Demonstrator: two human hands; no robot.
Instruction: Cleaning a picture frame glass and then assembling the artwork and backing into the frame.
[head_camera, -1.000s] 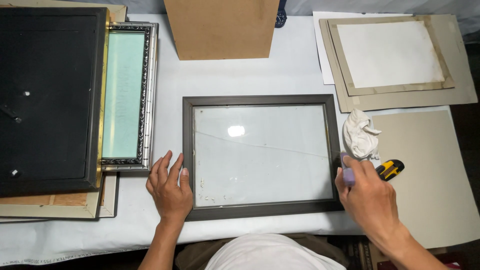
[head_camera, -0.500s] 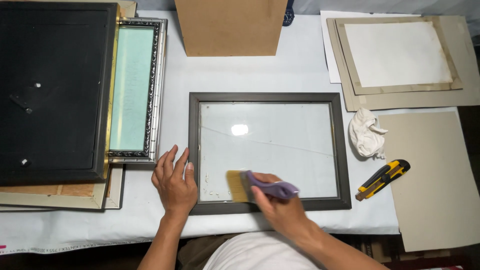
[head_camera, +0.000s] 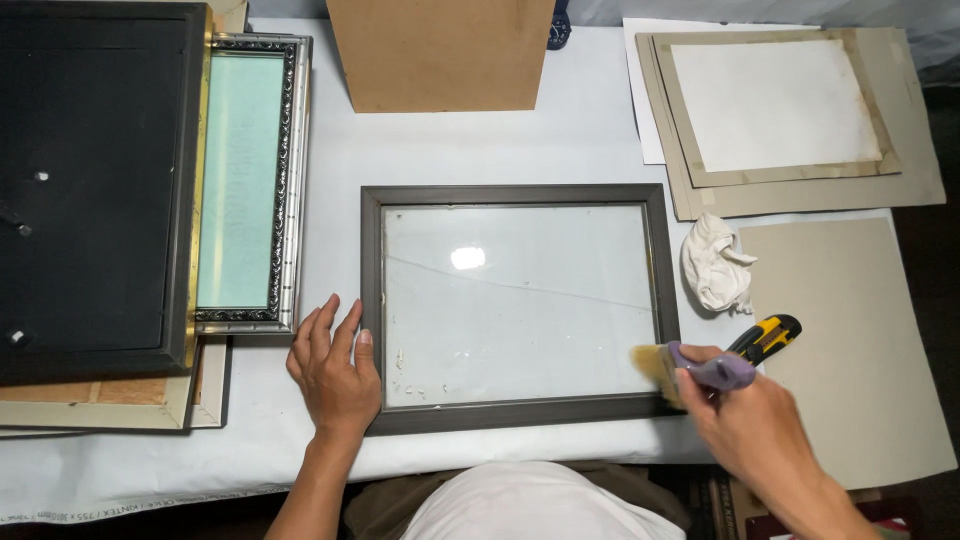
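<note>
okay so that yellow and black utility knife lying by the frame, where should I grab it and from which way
Take the utility knife around its yellow and black body, coming straight down from above. It lies flat and slanted on the table, so a grip across its narrow width suits. Its lower end is hidden behind the right hand holding the brush, so reach in from the upper right.

You have one view only: your head camera looks steeply down at the desk (head_camera: 470, 150) from close above, your own torso along the bottom edge.
</note>
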